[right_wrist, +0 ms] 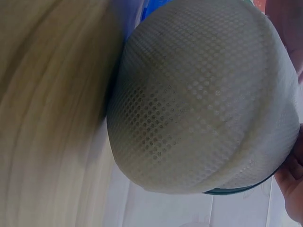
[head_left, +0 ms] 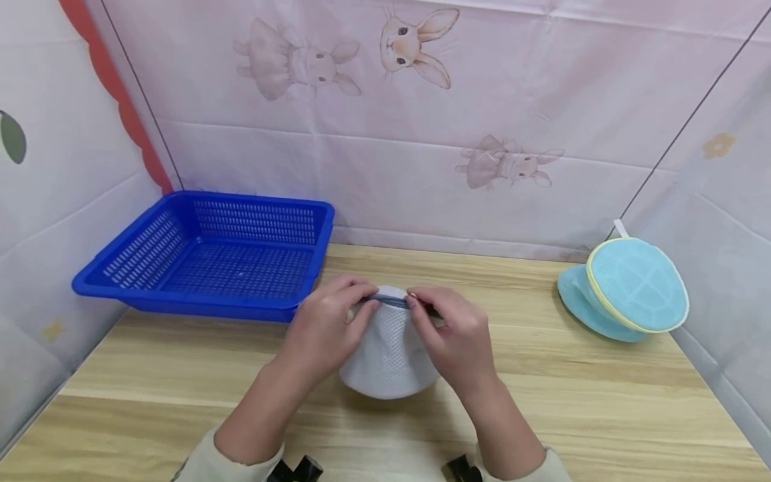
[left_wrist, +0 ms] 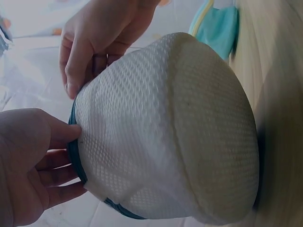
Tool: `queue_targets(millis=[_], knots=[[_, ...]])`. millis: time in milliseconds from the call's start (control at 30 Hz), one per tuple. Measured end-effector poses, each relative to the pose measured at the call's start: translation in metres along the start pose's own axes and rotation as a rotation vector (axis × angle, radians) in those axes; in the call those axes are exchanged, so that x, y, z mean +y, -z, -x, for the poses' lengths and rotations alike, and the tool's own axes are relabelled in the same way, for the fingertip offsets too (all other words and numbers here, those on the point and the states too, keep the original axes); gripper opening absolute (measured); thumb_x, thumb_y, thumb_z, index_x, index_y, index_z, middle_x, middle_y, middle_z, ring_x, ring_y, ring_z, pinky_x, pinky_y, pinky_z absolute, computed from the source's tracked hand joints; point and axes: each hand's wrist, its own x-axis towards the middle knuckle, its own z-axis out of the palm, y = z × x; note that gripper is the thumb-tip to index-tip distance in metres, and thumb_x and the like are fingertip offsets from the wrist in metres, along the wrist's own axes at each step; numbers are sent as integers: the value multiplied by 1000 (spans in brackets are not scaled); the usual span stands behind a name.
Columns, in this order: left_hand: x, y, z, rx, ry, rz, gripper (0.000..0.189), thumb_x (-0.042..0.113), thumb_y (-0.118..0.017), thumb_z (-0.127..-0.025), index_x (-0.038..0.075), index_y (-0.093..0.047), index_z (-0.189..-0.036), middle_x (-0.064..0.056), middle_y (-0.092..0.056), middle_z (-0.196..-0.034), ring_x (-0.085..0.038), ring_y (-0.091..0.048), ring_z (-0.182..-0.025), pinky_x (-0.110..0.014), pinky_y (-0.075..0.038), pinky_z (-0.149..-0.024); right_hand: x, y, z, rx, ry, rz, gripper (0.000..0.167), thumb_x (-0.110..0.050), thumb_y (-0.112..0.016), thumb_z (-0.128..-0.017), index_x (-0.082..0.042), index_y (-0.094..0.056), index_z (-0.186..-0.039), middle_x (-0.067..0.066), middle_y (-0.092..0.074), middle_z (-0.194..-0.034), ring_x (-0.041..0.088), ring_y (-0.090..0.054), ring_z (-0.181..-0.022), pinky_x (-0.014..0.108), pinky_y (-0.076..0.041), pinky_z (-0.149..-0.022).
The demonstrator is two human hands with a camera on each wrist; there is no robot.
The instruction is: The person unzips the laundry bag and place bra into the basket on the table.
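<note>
A white mesh laundry bag (head_left: 388,361), rounded and wide at its base, is held up in the middle of the head view. A dark zipper (head_left: 393,301) runs along its narrow top. My left hand (head_left: 325,328) pinches the zipper edge on the left, thumb toward me and fingers behind. On the right, my right hand (head_left: 458,331) pinches the same edge between thumb and fingers. The left wrist view has the honeycomb mesh side (left_wrist: 128,109) bulging out below both hands. From the right wrist, the bag's perforated underside (right_wrist: 180,109) shows close over the table.
A blue plastic basket (head_left: 201,302) stands at the back left, near my left hand. Toward the right edge, a light-blue mesh bag (head_left: 641,284) with yellow trim lies on the wooden table (head_left: 572,395). Rabbit-printed sheeting (head_left: 391,161) hangs behind the table.
</note>
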Motion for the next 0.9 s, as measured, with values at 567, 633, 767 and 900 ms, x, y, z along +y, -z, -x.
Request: queue_targets(millis=[567,633,767,900], knots=[[10,-6,3,-28,-98,67,5,12,-77,-85,10,-77,-89,4,-70,-90,-12,-66,-87,-25,-56,-75,-6,-6,3,-54,27,-8,8,-4,-71,-86,1,-74,-91,9,-75,-85,18,-73,-76,24,-59,-69],[10,-6,2,-42,-87,67,4,13,-77,-85,10,-77,-89,4,-70,-90,-11,-67,-87,-24,-57,-74,-5,-5,3,-52,15,2,7,-3,-71,-84,1,-74,-90,10,-75,-85,18,-73,-76,24,-59,-69],[10,-7,2,-53,-71,66,4,14,-77,-86,10,-77,-88,4,-71,-90,-11,-67,-86,-23,-57,-73,-2,-3,2,-40,-2,21,6,-1,-71,-84,1,-74,-89,10,-75,-84,16,-72,-74,23,-59,-67],[9,-8,1,-40,-73,61,4,14,-77,-86,10,-77,-87,3,-71,-89,-12,-67,-85,-23,-57,-72,0,-1,1,-15,-6,41,6,0,-72,-84,2,-74,-89,10,-74,-82,14,-70,-70,21,-57,-62]])
